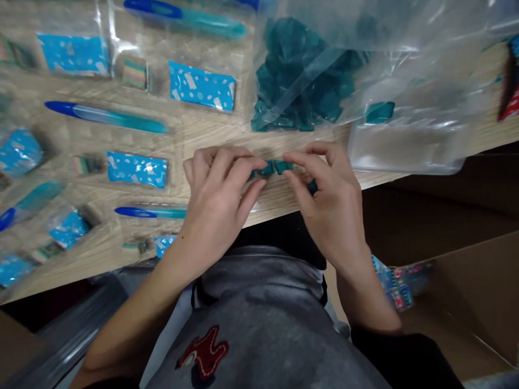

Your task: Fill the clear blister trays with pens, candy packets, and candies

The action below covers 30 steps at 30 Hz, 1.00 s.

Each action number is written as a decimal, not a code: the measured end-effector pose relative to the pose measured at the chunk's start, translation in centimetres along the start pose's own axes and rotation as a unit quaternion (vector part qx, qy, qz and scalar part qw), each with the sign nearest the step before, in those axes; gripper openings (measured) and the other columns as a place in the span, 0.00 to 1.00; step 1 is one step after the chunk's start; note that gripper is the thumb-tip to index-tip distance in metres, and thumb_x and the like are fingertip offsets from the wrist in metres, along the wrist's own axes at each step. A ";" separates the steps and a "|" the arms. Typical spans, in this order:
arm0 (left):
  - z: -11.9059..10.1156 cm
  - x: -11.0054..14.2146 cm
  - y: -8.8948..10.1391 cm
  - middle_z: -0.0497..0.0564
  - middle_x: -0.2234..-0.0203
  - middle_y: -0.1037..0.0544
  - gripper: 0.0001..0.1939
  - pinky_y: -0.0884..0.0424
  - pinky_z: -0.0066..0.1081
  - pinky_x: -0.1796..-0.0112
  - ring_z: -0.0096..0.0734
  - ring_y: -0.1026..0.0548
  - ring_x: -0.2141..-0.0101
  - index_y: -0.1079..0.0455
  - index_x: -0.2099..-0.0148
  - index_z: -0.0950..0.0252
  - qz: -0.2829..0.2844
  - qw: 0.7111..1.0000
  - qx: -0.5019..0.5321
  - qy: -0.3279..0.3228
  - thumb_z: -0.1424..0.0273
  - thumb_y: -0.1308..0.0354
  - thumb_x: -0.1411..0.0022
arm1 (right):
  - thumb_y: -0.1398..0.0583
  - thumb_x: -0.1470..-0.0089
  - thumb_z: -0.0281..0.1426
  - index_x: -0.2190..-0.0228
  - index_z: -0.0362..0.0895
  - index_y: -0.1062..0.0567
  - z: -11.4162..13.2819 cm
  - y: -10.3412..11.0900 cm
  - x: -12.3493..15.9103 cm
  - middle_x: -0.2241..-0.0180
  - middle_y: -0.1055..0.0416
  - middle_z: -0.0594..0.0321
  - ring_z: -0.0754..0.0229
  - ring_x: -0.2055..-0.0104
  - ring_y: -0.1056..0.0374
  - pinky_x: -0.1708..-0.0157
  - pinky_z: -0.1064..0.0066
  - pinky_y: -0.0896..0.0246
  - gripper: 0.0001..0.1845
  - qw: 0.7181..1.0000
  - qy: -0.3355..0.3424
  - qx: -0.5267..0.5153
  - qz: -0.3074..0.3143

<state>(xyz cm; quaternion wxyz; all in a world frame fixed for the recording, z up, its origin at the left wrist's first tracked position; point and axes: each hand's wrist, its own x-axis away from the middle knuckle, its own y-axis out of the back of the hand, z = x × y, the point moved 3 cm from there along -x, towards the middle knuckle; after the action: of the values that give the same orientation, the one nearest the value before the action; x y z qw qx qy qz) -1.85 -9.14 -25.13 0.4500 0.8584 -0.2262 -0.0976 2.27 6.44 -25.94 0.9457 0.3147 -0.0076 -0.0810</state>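
Observation:
My left hand (221, 186) pinches a small teal block-like piece (266, 168) between thumb and index finger, low over the table's front edge. Facing it, my right hand (330, 197) has its thumb and index finger closed on a second small teal piece (283, 166). The two pieces sit end to end, nearly touching; I cannot tell whether they are joined. A darker teal piece (312, 187) shows under the curled fingers of my right hand. Just beyond my hands, a clear plastic bag (267, 116) holds a heap of teal pieces (308, 75).
Clear blister trays on the left hold blue-and-teal pens (105, 116), blue patterned packets (137, 169) and small striped blocks (135, 74). At right, a single teal piece (380, 112) lies by a translucent tray (405, 167). Below the table edge is a cardboard box (466, 292).

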 end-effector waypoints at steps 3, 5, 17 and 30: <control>0.7 -0.3 -0.1 0.52 0.56 0.22 0.08 0.38 0.49 0.53 0.49 0.29 0.53 0.27 0.53 0.55 0.017 1.000 0.002 -0.017 0.68 0.45 0.32 | 0.42 0.37 0.26 0.56 0.46 0.23 -0.1 0.3 -0.4 0.56 0.27 0.56 0.56 0.57 0.27 0.58 0.66 0.30 0.10 0.998 0.008 0.058 -0.008; 1.0 -0.6 -0.1 0.52 0.58 0.22 0.08 0.37 0.47 0.56 0.47 0.28 0.55 0.27 0.54 0.55 0.018 0.999 -0.004 -0.029 0.68 0.45 0.32 | 0.44 0.35 0.27 0.55 0.49 0.23 -0.2 0.4 -0.6 0.55 0.28 0.57 0.56 0.57 0.28 0.59 0.66 0.31 0.12 0.997 0.013 0.080 0.000; 1.0 -1.3 0.0 0.52 0.61 0.23 0.06 0.34 0.38 0.59 0.41 0.28 0.59 0.30 0.54 0.63 -0.019 0.990 -0.084 -0.114 0.73 0.45 0.32 | 0.41 0.41 0.22 0.58 0.45 0.23 -0.4 -0.4 -0.8 0.58 0.27 0.57 0.57 0.61 0.29 0.72 0.72 0.42 0.11 0.982 0.049 0.169 0.073; -4.6 1.9 2.7 0.54 0.51 0.27 0.14 0.29 0.42 0.49 0.40 0.28 0.49 0.30 0.48 0.58 -0.033 0.990 0.045 -0.132 0.70 0.39 0.35 | 0.48 0.33 0.43 0.63 0.45 0.23 2.2 -0.1 1.1 0.59 0.23 0.60 0.61 0.56 0.26 0.54 0.67 0.26 0.20 0.699 -0.297 -0.642 0.100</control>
<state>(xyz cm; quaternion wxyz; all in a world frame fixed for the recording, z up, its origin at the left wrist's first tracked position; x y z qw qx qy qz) 0.66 -8.04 -20.19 0.3737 0.8643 -0.2596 -0.2143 3.24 4.90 -24.29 0.8693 -0.4123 -0.2660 -0.0604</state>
